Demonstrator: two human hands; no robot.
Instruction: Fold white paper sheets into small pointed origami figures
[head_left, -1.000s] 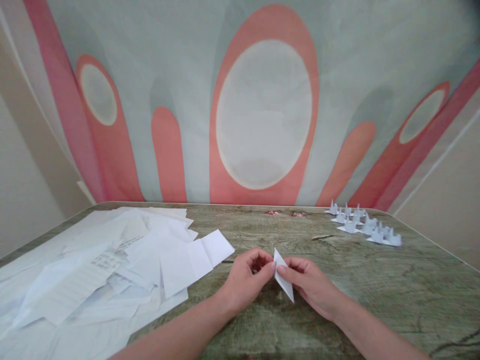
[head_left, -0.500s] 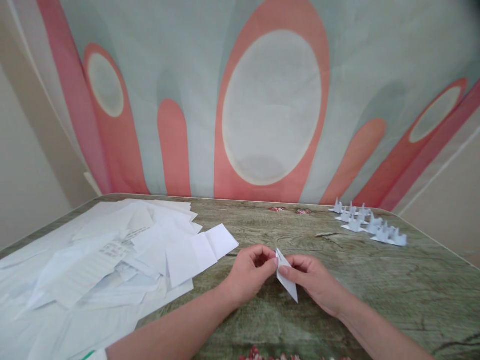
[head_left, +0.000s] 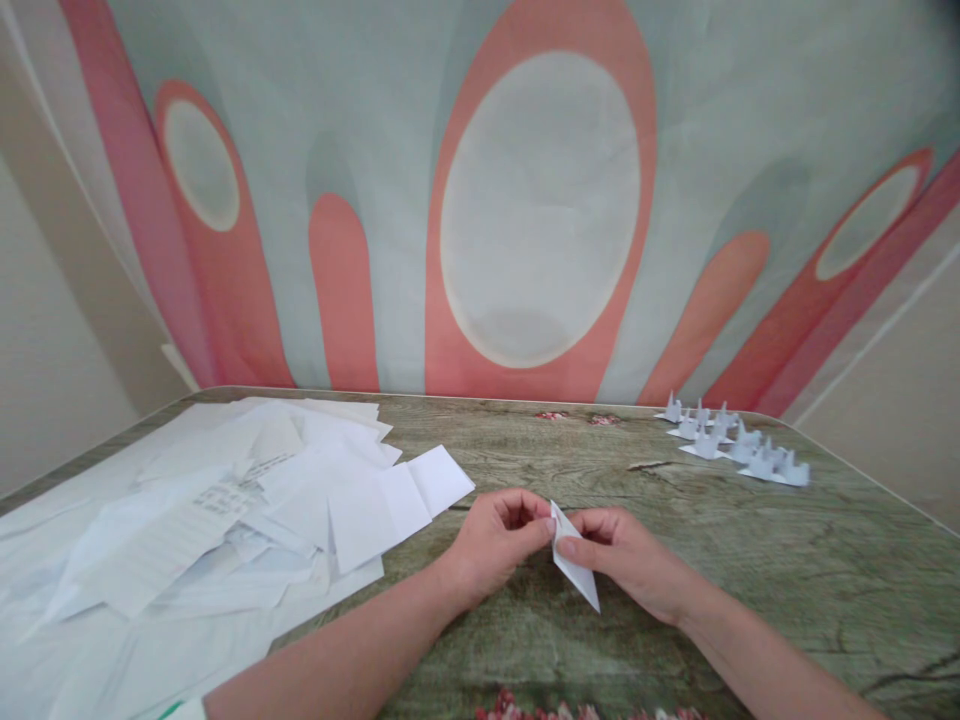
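A small piece of folded white paper (head_left: 576, 572), narrow and kite-shaped, is held just above the table between both hands. My left hand (head_left: 501, 537) pinches its upper left edge with thumb and index finger. From the other side my right hand (head_left: 628, 560) grips it, thumb lying across the front face. Its lower tip points down toward me, free of the fingers. The fingertips behind the paper are hidden.
A wide heap of loose white sheets (head_left: 187, 560) covers the table's left side, with folded white paper (head_left: 441, 482) at its right edge. Several small folded paper figures (head_left: 765, 458) stand in rows at the far right of the wooden table (head_left: 480, 660). A patterned backdrop (head_left: 405, 200) rises behind.
The paper's top fold looks slightly more spread, and its lower tip sits a little lower. Both hands keep their grip; the whole view has shifted slightly.
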